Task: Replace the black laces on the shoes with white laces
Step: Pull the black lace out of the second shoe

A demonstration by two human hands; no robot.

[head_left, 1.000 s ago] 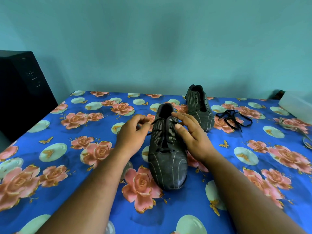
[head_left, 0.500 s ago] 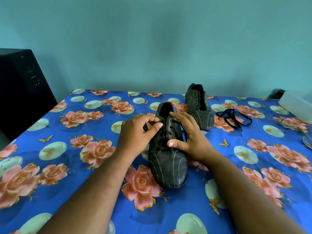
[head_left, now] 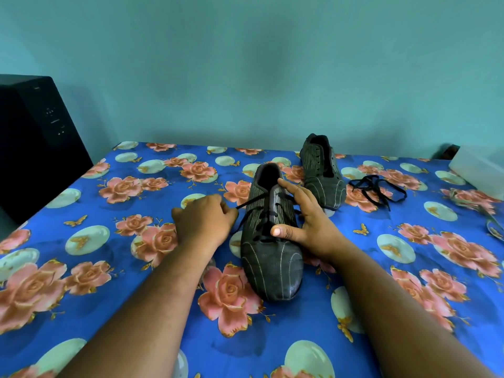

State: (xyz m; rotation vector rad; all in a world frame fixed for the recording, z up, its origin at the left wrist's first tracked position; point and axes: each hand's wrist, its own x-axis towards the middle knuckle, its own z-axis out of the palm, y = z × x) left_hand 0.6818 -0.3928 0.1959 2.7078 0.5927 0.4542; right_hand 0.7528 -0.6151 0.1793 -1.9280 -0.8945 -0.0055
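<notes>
From the head view, a dark striped shoe [head_left: 270, 236] lies toe toward the person on a table covered by a blue flowered cloth [head_left: 109, 241]. The right hand [head_left: 308, 219] rests on the shoe's right side, its fingers [head_left: 289, 186] spread wide along the upper, the thumb pressed across the laced part. The left hand [head_left: 203, 221] sits just left of the shoe, its fingers curled narrow, pinching the black lace [head_left: 253, 203], which runs taut from them to the eyelets. Beyond the right fingers stands a second shoe [head_left: 321, 173], unlaced. Right of it, well apart from both hands, lies a loose black lace [head_left: 376, 188] in a tangle on the cloth.
</notes>
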